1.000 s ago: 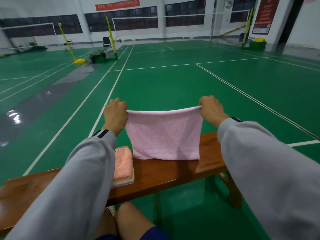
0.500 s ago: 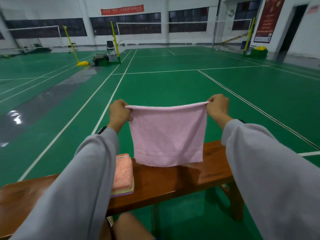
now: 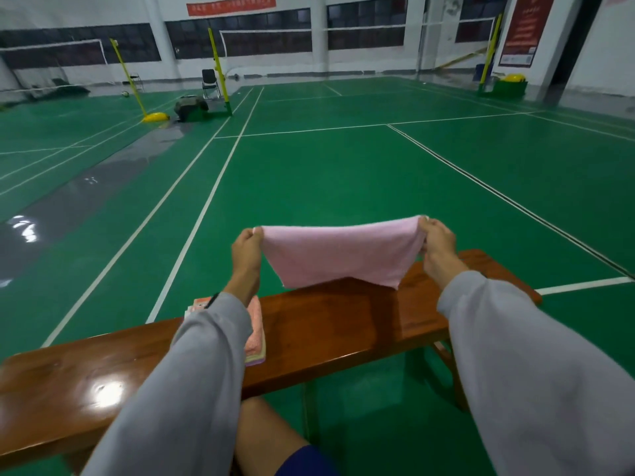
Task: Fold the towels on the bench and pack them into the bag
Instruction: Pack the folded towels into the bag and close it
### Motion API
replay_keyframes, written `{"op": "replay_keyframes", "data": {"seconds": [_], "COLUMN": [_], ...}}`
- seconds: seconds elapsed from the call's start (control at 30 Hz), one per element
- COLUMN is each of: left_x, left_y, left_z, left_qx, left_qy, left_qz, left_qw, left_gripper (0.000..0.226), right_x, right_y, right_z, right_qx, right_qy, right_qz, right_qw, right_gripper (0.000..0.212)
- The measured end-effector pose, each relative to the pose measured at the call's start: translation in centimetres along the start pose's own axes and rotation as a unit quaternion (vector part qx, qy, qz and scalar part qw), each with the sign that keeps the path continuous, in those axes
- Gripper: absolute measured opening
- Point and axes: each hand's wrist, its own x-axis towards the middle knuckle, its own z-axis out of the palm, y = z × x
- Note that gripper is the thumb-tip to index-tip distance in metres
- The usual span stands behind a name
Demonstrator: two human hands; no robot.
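Towel (image 3: 340, 254) corners in both hands, above bench (image 3: 343, 324).

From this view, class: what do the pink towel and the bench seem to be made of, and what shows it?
Pink towel: soft terry-like cloth, matte; it droops in folds and looks fuzzy. Bench: probably wood under glossy varnish; reddish-brown grain and a bright glare spot.

Indoor badminton hall, seen from courtside.
A glossy green sports floor (image 3: 343, 187) marked with white court lines (image 3: 204, 207) stretches to the walls. Yellow net posts (image 3: 220, 73) carry a white-taped net (image 3: 343, 28), a red wall banner (image 3: 231, 4) hangs above dark windows (image 3: 268, 36), and a long brown wooden surface (image 3: 326, 324) stands at the sideline.
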Motion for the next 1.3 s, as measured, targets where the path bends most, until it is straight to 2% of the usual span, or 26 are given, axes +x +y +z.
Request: {"op": "replay_keyframes", "data": {"seconds": [0.13, 0.27, 0.43, 0.53, 0.77, 1.0, 1.07, 1.13, 1.23, 1.3], "left_x": [-4.3, -7.9, -9.1, -8.9, -5.1, -1.8, -1.4, -1.4, -1.8, -2.0], "left_y": [-6.2, -11.9, -12.0, -10.6, -9.5, -11.3, -12.2, -13.6, -15.0, -15.4], "left_z": [-0.4, -2.2, -3.2, -2.9, -1.1, 0.8, 1.2, 1.5, 1.9, 2.3], "left_qx": [0.062, 0.198, 0.3, 0.309, 0.334, 0.312, 0.323, 0.381, 0.468, 0.485], "left_qy": [-0.022, -0.077, -0.07, -0.044, -0.017, 0.009, -0.013, -0.056, -0.101, -0.111], "left_qz": [-0.05, -0.073, -0.015, 0.027, 0.059, 0.016, -0.015, -0.047, -0.074, -0.088], "left_qw": [0.997, 0.974, 0.951, 0.95, 0.94, 0.95, 0.946, 0.922, 0.875, 0.863], "left_gripper": [0.024, 0.028, 0.028, 0.025, 0.027, 0.024, 0.019, 0.019, 0.04, 0.046], "right_x": [-2.0, -4.0, -4.5, -4.2, -1.6, 1.2, 1.6, 1.6, 0.9, 0.3], "right_y": [5.8, 9.2, 10.7, 10.1, 9.4, 10.1, 10.5, 11.5, 13.2, 13.7], "right_z": [-2.8, -5.7, -7.6, -7.1, -5.0, -2.5, -2.3, -2.5, -2.9, -3.0], "right_qx": [-0.044, -0.207, -0.295, -0.329, -0.402, -0.415, -0.454, -0.513, -0.605, -0.642], "right_qy": [0.027, -0.026, -0.068, -0.076, -0.052, -0.001, 0.0, -0.022, -0.048, -0.042], "right_qz": [0.051, 0.092, 0.092, 0.055, -0.024, -0.054, -0.047, -0.006, 0.053, 0.056], "right_qw": [0.997, 0.974, 0.949, 0.94, 0.914, 0.908, 0.89, 0.858, 0.793, 0.764], "right_gripper": [0.018, 0.008, 0.01, 0.018, 0.024, 0.025, 0.031, 0.036, 0.045, 0.045]}}
